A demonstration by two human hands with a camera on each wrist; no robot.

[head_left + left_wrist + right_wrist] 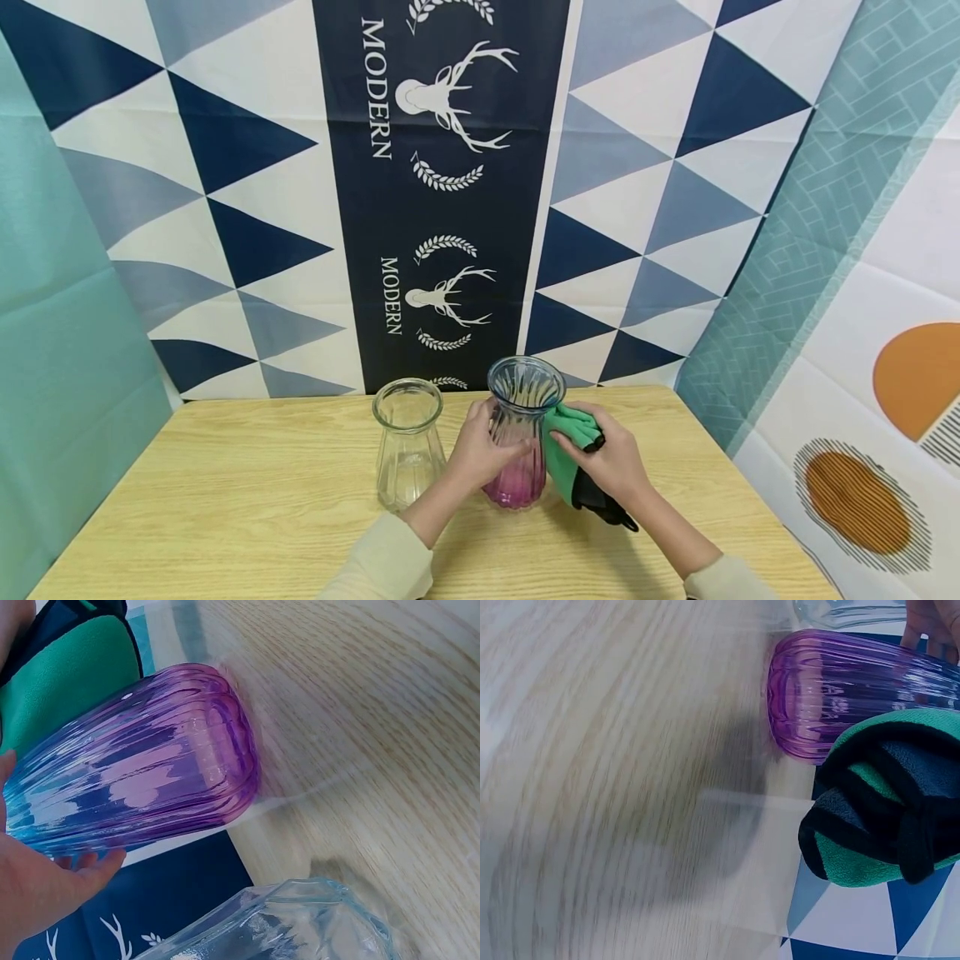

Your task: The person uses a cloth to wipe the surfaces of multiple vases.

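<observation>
A ribbed glass vase, blue at the rim and fading to purple-pink at the base, stands near the middle of the table. My left hand grips its side, with fingers behind the glass and the thumb in front. On the vase's right side, my right hand holds a bunched green cloth with black edging, close against the glass. The right wrist view shows the folded cloth beside the purple base. To the left of my left hand stands a clear glass vase, which neither hand touches.
The light wood-grain table runs back to a patterned hanging with triangles and deer heads. Teal cloth hangs on the left. Another patterned sheet hangs on the right, near the table's edge.
</observation>
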